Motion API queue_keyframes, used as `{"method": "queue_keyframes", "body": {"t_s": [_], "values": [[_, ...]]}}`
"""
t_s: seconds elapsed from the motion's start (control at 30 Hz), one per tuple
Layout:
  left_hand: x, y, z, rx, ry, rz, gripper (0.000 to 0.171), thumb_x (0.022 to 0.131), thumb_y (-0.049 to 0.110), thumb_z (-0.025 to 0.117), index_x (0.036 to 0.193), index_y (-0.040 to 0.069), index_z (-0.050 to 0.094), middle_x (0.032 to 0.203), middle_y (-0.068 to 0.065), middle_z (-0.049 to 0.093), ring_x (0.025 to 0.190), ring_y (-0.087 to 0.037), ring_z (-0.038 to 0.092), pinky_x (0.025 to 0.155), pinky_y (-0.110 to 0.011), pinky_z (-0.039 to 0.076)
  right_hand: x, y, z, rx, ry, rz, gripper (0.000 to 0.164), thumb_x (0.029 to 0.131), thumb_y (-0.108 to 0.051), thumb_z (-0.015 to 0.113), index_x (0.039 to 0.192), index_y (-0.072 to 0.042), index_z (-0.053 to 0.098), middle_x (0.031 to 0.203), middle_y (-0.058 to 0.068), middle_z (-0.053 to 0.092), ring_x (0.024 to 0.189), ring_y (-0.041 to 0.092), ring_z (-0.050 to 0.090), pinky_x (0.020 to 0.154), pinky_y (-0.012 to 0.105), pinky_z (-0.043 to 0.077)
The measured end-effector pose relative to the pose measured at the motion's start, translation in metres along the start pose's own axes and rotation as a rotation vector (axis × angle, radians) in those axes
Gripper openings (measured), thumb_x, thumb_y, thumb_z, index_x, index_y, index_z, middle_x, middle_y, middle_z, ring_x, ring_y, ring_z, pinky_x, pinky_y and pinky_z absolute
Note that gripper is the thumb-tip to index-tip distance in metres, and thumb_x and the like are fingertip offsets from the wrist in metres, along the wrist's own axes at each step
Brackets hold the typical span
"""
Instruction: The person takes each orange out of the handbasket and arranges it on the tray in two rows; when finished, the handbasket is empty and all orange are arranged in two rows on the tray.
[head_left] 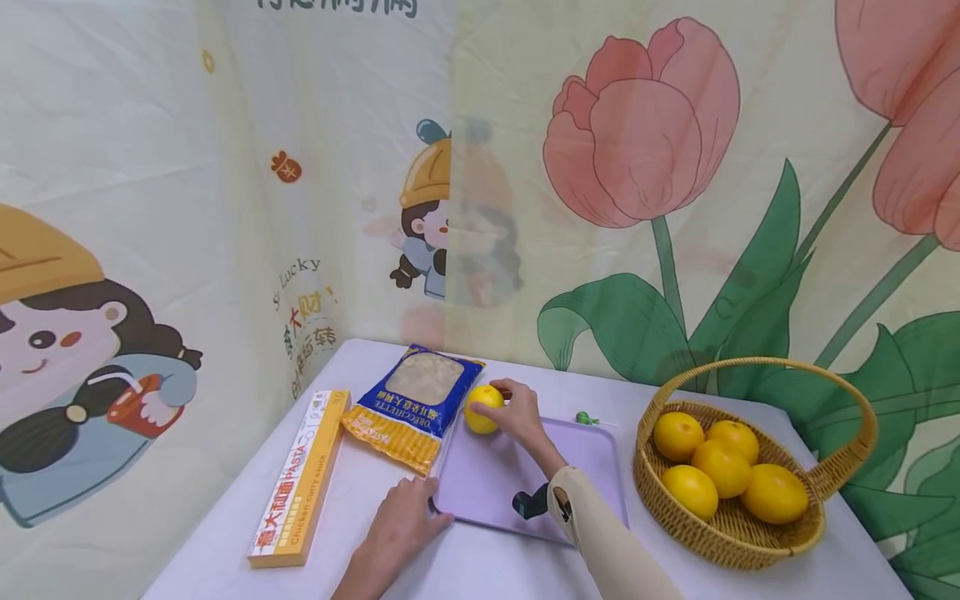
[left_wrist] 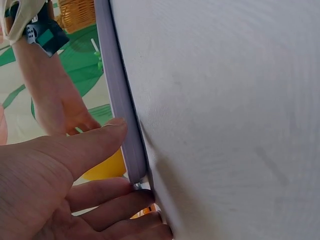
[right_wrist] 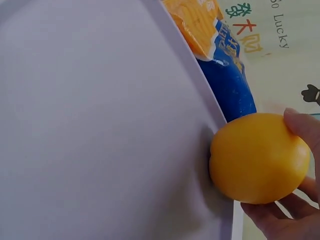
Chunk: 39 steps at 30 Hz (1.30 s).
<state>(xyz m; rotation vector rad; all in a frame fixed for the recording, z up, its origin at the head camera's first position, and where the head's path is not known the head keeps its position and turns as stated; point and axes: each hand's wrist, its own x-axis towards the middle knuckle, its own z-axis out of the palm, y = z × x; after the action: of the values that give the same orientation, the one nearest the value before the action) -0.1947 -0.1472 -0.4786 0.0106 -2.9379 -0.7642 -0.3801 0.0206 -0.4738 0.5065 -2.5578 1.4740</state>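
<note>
In the head view my right hand [head_left: 519, 414] grips an orange [head_left: 483, 410] at the far left corner of a lilac tray [head_left: 525, 479]. The right wrist view shows thumb and fingers round the orange [right_wrist: 257, 157], which sits low by the tray's rim [right_wrist: 200, 75]; whether it touches the tray I cannot tell. At the near left corner of the tray my left hand [head_left: 403, 521] holds the edge. Seen from the left wrist, its thumb [left_wrist: 107, 137] lies against the tray's rim [left_wrist: 122, 95], with the other fingers around the corner.
Left of the tray lie a blue and yellow bag of orecchiette pasta [head_left: 416, 404] and a long pasta box [head_left: 300, 483]. On the right stands a handled wicker basket [head_left: 675, 533] with several oranges [head_left: 720, 468]. A small green object [head_left: 587, 418] lies behind the tray, near the printed curtain [head_left: 495, 325].
</note>
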Motion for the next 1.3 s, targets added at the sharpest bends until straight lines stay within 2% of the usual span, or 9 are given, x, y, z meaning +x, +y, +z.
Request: {"method": "queue_keyframes", "body": {"t_s": [0.23,0.63,0.8,0.87,0.97,1.07,1.17,1.3], "values": [[0.001,0.0,0.0,0.004,-0.004,-0.016,0.051,0.08,0.023,0.096,0.117,-0.006,0.077,0.107,-0.026,0.077,0.096,-0.042,0.074,0.088,-0.056,0.066,0.002,0.001,0.001,-0.007,-0.079,0.036,0.061,0.085,-0.031,0.093,0.133,0.0,0.072,0.124,0.016,0.075,0.11,0.032,0.066,0.098,0.045,0.062],[0.0,0.001,0.0,0.019,-0.025,-0.03,0.056,0.081,0.025,0.096,0.123,-0.005,0.076,0.114,-0.026,0.076,0.103,-0.042,0.073,0.093,-0.058,0.064,0.001,-0.001,0.002,-0.022,-0.136,0.049,0.071,0.085,-0.032,0.093,0.143,-0.001,0.066,0.137,0.019,0.07,0.118,0.036,0.064,0.105,0.05,0.06],[-0.001,0.0,0.0,0.009,-0.041,-0.036,0.057,0.081,0.025,0.095,0.125,-0.005,0.075,0.116,-0.027,0.075,0.106,-0.044,0.073,0.094,-0.059,0.063,-0.005,-0.006,-0.008,-0.01,-0.13,0.003,0.074,0.087,-0.031,0.092,0.147,-0.001,0.062,0.142,0.023,0.067,0.127,0.042,0.064,0.11,0.056,0.058],[0.0,0.0,0.0,-0.003,-0.056,-0.035,0.058,0.082,0.026,0.095,0.127,-0.005,0.074,0.118,-0.027,0.075,0.109,-0.045,0.072,0.096,-0.06,0.062,-0.013,-0.01,-0.022,-0.003,-0.109,-0.044,0.073,0.088,-0.029,0.091,0.148,0.0,0.06,0.145,0.023,0.065,0.132,0.043,0.063,0.113,0.058,0.055],[0.001,0.002,0.001,-0.016,-0.078,-0.045,0.058,0.082,0.026,0.095,0.128,-0.003,0.074,0.121,-0.026,0.075,0.111,-0.046,0.072,0.098,-0.061,0.061,-0.036,-0.025,-0.055,0.009,-0.092,-0.127,0.07,0.089,-0.025,0.091,0.148,-0.002,0.062,0.148,0.019,0.065,0.137,0.04,0.061,0.117,0.057,0.053],[0.002,0.002,0.002,-0.011,-0.091,-0.056,0.058,0.083,0.027,0.095,0.128,-0.003,0.075,0.122,-0.026,0.075,0.112,-0.045,0.072,0.099,-0.061,0.061,-0.067,-0.043,-0.1,0.007,-0.114,-0.233,0.063,0.09,-0.022,0.091,0.145,-0.005,0.065,0.144,0.014,0.069,0.134,0.034,0.065,0.113,0.053,0.056],[0.003,0.001,0.0,0.0,-0.096,-0.064,0.058,0.083,0.028,0.095,0.128,-0.003,0.075,0.122,-0.026,0.075,0.11,-0.044,0.072,0.098,-0.06,0.062,-0.095,-0.057,-0.149,-0.024,-0.176,-0.313,0.055,0.092,-0.02,0.089,0.141,-0.008,0.068,0.138,0.009,0.072,0.128,0.029,0.069,0.107,0.048,0.061],[0.004,-0.001,-0.003,0.015,-0.099,-0.066,0.059,0.083,0.029,0.095,0.128,-0.003,0.075,0.119,-0.026,0.075,0.106,-0.042,0.072,0.096,-0.059,0.063,-0.116,-0.062,-0.214,-0.109,-0.246,-0.3,0.044,0.095,-0.019,0.086,0.136,-0.01,0.071,0.132,0.007,0.075,0.12,0.017,0.072,0.101,0.03,0.063]]}}
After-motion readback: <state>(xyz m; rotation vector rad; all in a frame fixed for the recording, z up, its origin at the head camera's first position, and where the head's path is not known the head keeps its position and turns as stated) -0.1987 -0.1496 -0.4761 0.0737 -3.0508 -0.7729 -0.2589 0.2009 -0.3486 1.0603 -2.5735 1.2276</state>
